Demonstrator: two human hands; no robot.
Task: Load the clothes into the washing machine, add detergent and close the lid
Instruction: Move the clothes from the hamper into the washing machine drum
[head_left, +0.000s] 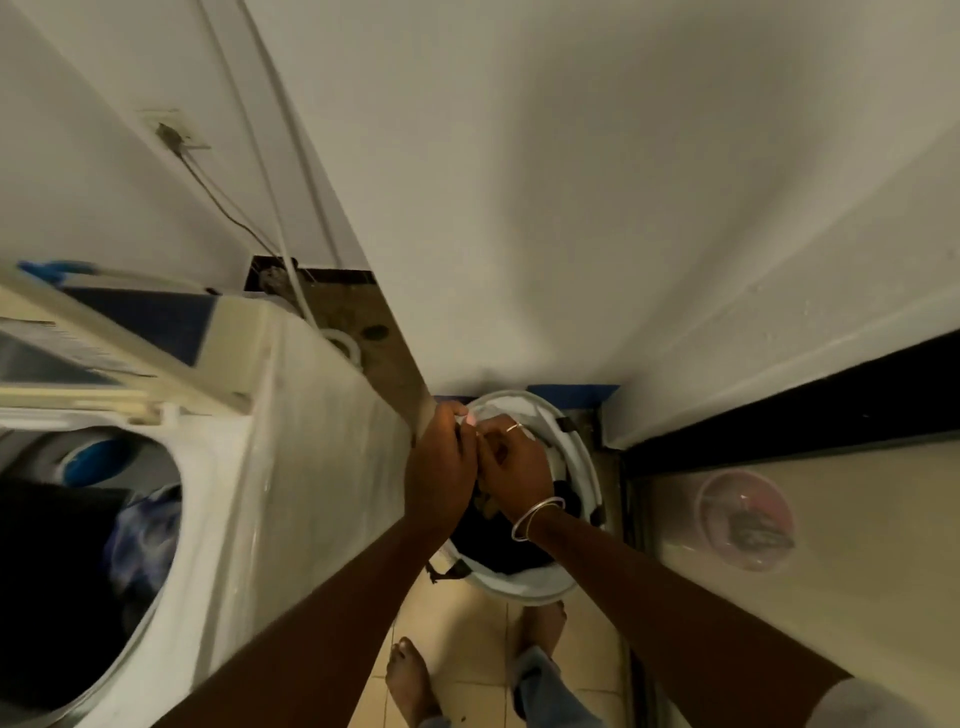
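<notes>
Where both arms meet, hands: left hand (441, 470) and right hand (514, 465) clench dark clothes (493, 545).
Clothes: in basket (522, 592), 6 o'clock, on floor (467, 629).
Washing machine (291, 441): 8 o'clock, lid (78, 343) raised, laundry (140, 530) inside.

Laundry corner: a white top-loading washing machine (291, 441) is standing at left, its lid (93, 358) propped open, dark and blue clothes (140, 525) lying in the drum. Just right of it, dark garments (498, 540) are filling a round white laundry basket (519, 592) on the floor.
</notes>
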